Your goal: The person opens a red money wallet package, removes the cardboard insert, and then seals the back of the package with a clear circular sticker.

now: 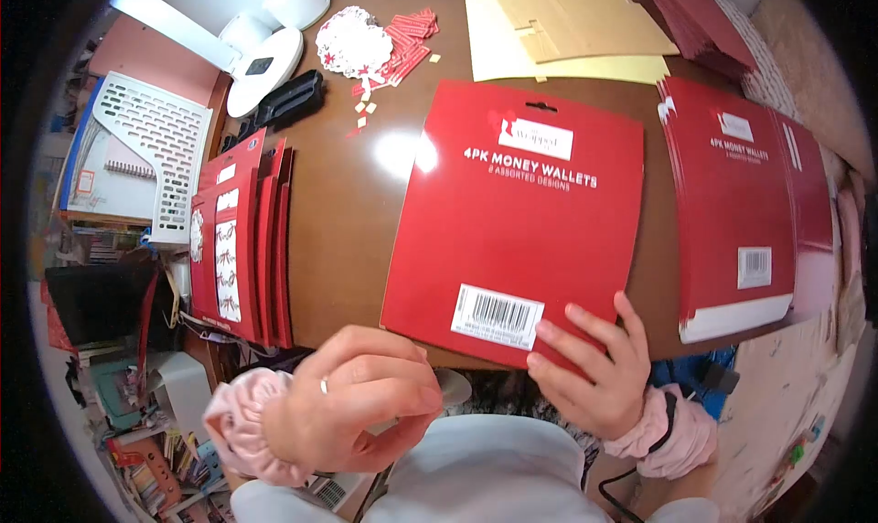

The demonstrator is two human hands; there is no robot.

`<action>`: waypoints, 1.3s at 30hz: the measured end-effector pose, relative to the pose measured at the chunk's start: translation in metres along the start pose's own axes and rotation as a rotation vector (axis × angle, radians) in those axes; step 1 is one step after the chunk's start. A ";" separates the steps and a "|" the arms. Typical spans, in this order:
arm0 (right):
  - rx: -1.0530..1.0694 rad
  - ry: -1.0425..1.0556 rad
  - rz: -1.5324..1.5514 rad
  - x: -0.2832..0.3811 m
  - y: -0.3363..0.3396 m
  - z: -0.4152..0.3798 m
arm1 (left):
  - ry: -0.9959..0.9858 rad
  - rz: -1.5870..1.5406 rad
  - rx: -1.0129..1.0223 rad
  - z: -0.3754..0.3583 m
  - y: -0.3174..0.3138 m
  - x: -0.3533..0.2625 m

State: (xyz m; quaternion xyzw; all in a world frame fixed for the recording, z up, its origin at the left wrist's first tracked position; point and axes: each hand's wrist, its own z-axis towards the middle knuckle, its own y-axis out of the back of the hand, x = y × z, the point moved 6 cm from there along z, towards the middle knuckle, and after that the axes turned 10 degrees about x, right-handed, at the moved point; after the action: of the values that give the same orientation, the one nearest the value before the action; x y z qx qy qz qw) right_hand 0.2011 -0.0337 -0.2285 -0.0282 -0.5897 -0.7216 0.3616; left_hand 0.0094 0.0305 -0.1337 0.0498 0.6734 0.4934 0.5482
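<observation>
A red cardboard packet (512, 240) printed "4PK MONEY WALLETS" lies on the table in front of me, barcode label toward me and hang slot at the far end. On its lower right corner rests my right hand (594, 377), fingers spread over the card beside the barcode label (498, 316). My left hand (366, 395), with a ring on one finger, is just off the packet's lower left corner. Its fingers are curled in toward the thumb, and whatever may be between them is hidden. Both wrists wear pink scrunchies (672, 432).
Finished-looking red packets (242, 249) stand stacked at left; more flat red packets (732, 203) lie at right. Behind are white round paper pieces (352, 43), red strips (409, 48), small yellow squares, a black tray (291, 100), tan card (585, 29) and dark red card (700, 25).
</observation>
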 end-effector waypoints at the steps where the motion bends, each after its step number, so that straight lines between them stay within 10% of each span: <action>1: -0.011 -0.005 0.006 0.000 0.000 0.001 | 0.000 0.022 -0.014 -0.010 -0.008 0.000; 39: 0.105 -0.091 0.010 -0.001 0.005 0.010 | -0.167 0.291 -0.347 -0.011 -0.077 0.034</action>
State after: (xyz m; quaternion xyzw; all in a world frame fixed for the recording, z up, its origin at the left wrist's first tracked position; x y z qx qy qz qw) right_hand 0.2004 -0.0248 -0.2213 -0.0450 -0.6426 -0.6857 0.3389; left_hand 0.0244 0.0052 -0.2134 0.0921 0.5166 0.6698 0.5254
